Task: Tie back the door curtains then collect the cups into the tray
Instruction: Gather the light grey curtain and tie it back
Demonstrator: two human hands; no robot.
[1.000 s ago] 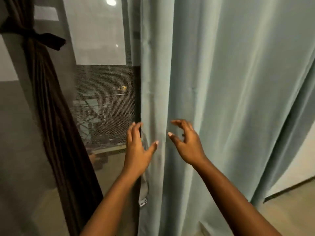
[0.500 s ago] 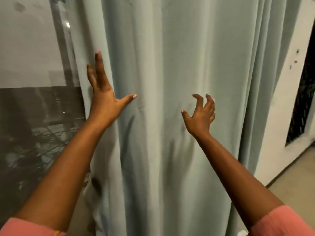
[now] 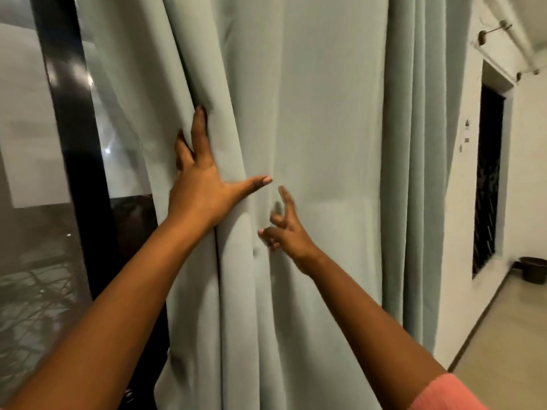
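Far left: glass door with a dark upright frame, shiny and hard, reflections on the pane. Next, the curtain: pale grey-green cloth, matte, heavy-looking, hanging in long vertical folds, so its long axis runs top to bottom. Its free left edge lies just beside the door frame. Left hand sits on that edge, fingers straight and spread, thumb out to the right, palm pressing flat on the fold; not curled round it. Right hand is just right of it and lower, index finger extended, other fingers loosely bent, holding nothing; contact with the cloth unclear. Bulk of the curtain lies right of both hands, so gathering likely goes rightward; left hand is nearer the edge. Far right: white wall, dark barred window. No cups or tray in view.
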